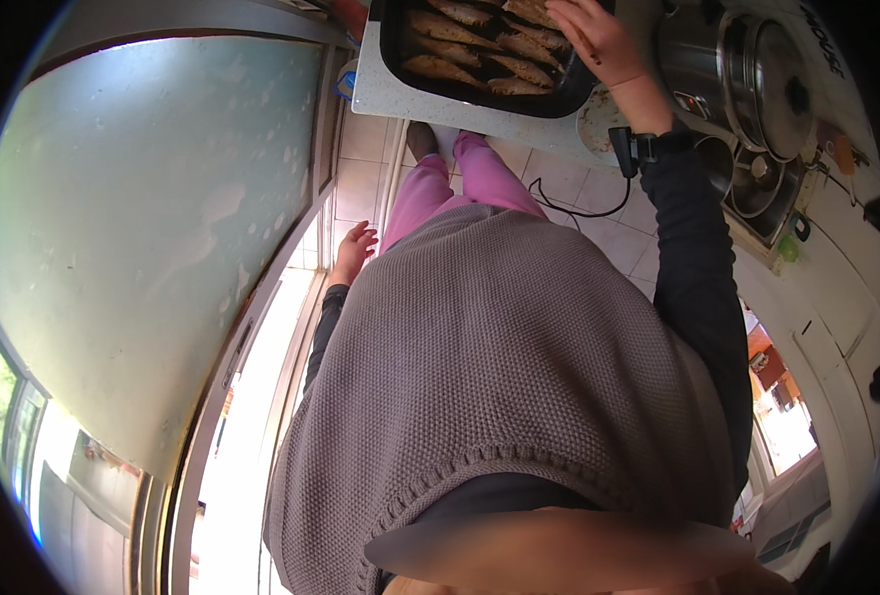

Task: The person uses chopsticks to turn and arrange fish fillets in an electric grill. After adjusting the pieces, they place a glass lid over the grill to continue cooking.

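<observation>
Several browned fish [447, 50] lie side by side in a black rectangular pan [477, 99] on a speckled pale countertop [388, 95] at the top of the view. Over the pan's right end is my right hand [600, 41], its fingers closed around a thin brown stick [590, 49], perhaps chopsticks. The stick's far end is out of view. Beside the pan, partly under my right forearm, sits a plate [600, 125] with brown crumbs on it. My left hand [354, 249] hangs low by my left side, empty, its fingers loosely bent and apart.
A lidded steel electric pot [737, 82] stands right of my right arm. Below it are metal bowls [763, 178] in a sink area. A black cable [596, 214] hangs over the tiled floor [626, 242]. To the left is a pale door panel [164, 208].
</observation>
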A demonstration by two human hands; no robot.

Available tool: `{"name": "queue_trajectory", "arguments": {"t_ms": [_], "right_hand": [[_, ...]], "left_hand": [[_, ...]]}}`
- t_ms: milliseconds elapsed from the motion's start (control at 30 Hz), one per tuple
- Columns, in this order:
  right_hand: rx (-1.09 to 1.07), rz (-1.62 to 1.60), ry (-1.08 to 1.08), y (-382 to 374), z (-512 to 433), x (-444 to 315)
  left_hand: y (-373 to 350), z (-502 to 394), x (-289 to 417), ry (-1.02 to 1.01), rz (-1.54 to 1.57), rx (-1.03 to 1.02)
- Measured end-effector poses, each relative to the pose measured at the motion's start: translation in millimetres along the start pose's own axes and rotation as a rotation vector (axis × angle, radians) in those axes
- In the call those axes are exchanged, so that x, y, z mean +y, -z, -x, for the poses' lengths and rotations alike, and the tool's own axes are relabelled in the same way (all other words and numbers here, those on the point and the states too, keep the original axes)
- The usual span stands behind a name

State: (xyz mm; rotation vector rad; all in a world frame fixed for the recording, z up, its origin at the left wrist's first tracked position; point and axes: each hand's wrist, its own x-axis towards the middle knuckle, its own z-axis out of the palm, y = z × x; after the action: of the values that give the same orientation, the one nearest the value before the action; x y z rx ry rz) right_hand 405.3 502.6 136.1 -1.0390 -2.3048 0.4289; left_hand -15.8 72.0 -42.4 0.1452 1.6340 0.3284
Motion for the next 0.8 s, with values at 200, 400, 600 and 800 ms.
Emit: {"name": "queue_trajectory", "arguments": {"t_ms": [200, 400, 600, 800], "right_hand": [[0.06, 0.122, 0.093, 0.0, 6.2, 6.5], [0.139, -0.035, -0.127, 9.2, 9.8, 7.8], [0.309, -0.043, -0.299, 1.4, 9.9, 38.4], [0.467, -0.711, -0.727, 0.7, 10.9, 63.8]], "left_hand": [[-0.1, -1.5, -3.6, 0.016, 0.016, -0.001], [-1.8, 2.4, 2.1, 0.003, -0.023, -0.001], [-1.2, 1.2, 2.2, 0.007, -0.027, 0.006], [-0.3, 0.5, -1.8, 0.015, 0.001, 0.013]]}}
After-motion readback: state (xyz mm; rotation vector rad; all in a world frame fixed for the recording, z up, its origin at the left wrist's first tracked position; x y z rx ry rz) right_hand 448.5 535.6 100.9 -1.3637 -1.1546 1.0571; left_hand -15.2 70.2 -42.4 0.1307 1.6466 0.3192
